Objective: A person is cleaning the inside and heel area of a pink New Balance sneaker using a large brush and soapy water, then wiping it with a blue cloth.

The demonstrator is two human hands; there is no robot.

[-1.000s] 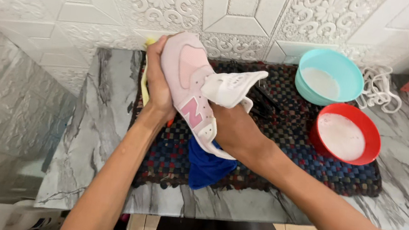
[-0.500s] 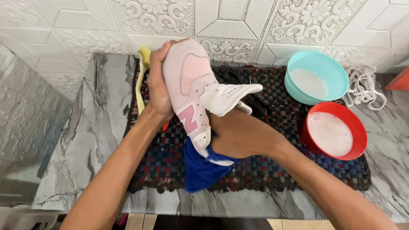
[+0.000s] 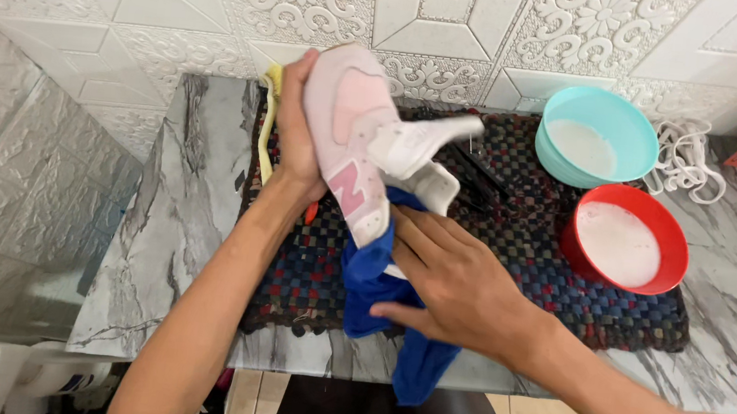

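Two hands at work in the head view, the only one. Left hand (image 3: 297, 128) grips a pink and white sneaker (image 3: 353, 133) from its left side, fingers curled round the upper part w/ the thumb side toward the wall, holding it clear above the woven mat (image 3: 544, 251). Shoe's long axis runs roughly top to bottom of the frame, leaning a bit to the right at the lower end; one end points up at the embossed white wall tiles (image 3: 181, 0), the other down toward the person, sole side turned left into the palm, can't tell heel from toe for sure. White tongue flap sticks out to the right. Right hand (image 3: 451, 282) sits just below the shoe, fingers spread flat and pressed on a blue cloth (image 3: 378, 298) that touches the shoe's lower end and hangs over the front edge of the marble counter (image 3: 169, 215). Mat is dark w/ red, blue and white checks, lying on the counter. Behind the left hand, a yellow brush handle (image 3: 266, 125) lies along the mat's left edge. On the right, a teal bowl (image 3: 615, 123) near the wall and a red bowl (image 3: 656, 217) just in front of it, both w/ whitish liquid. White laces (image 3: 686, 161) heaped beside the teal bowl.
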